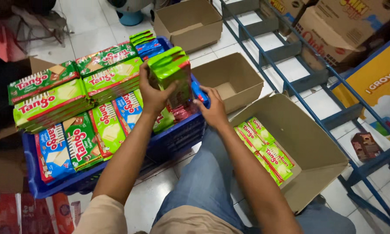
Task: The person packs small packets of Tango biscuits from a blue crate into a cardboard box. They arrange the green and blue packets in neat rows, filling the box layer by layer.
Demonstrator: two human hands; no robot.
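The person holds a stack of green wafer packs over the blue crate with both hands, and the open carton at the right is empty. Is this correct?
Not quite. The open carton is not empty: the head view shows several green wafer packs lying in it. The rest holds: left hand and right hand hold the green stack over the blue crate.

Stacked packets (pixel 73 86) crowd the crate (pixel 177 138); open carton (pixel 308 143) has room

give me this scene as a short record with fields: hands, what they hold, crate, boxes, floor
left hand: grips a stack of green wafer packs upright over the crate
right hand: steadies the stack's lower right side
blue crate: filled with green and blue snack packs, some stacked above the rim
open carton: by the right knee, a few green packs inside
empty cartons: and stand behind
floor: white tiles
shelf frame: blue metal, at right
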